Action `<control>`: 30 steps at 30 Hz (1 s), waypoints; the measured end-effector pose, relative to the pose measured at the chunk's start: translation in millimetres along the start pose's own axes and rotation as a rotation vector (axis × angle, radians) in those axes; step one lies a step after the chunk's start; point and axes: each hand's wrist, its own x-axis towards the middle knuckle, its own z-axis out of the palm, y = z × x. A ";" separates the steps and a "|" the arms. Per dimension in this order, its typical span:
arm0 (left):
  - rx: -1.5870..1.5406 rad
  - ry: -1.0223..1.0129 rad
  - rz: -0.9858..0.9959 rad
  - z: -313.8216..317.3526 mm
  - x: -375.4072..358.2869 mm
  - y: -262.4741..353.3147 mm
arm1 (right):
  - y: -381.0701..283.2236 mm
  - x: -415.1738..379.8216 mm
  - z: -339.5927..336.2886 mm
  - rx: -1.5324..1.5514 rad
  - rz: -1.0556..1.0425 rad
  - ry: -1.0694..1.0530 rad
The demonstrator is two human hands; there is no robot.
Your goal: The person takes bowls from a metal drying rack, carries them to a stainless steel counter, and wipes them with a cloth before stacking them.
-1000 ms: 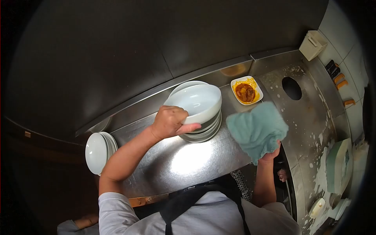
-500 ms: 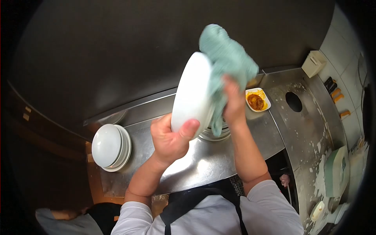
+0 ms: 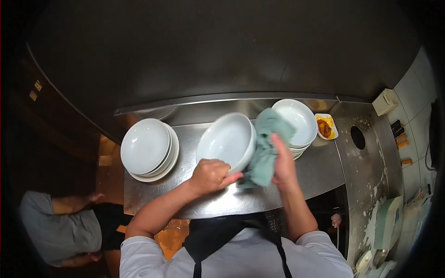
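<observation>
A white bowl (image 3: 225, 141) is tilted above the steel counter, its inside facing up. My left hand (image 3: 211, 177) grips its near rim, thumb pointing right. At the bowl's right side, my right hand (image 3: 283, 162) is closed on a green cloth (image 3: 264, 162), which hangs beside the bowl's outer wall. Behind the cloth on the right stands a stack of white bowls (image 3: 296, 123). On the left, white dishes (image 3: 146, 147) are stacked on a wider plate.
The steel counter (image 3: 185, 204) runs across the front. A square dish with orange food (image 3: 326, 127) sits at the right, near a steel sink surface with a round hole (image 3: 358, 137). At the lower left stands another person (image 3: 69, 227) in a grey shirt.
The held bowl has come down and turned so its inside shows. My right hand has lowered with the cloth. The right bowl stack and more of the other person now show.
</observation>
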 end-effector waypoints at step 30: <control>-0.088 -0.147 -0.092 69.0 -125.3 8.3 | 97.3 -3.0 -65.0 -2.220 -0.211 -0.722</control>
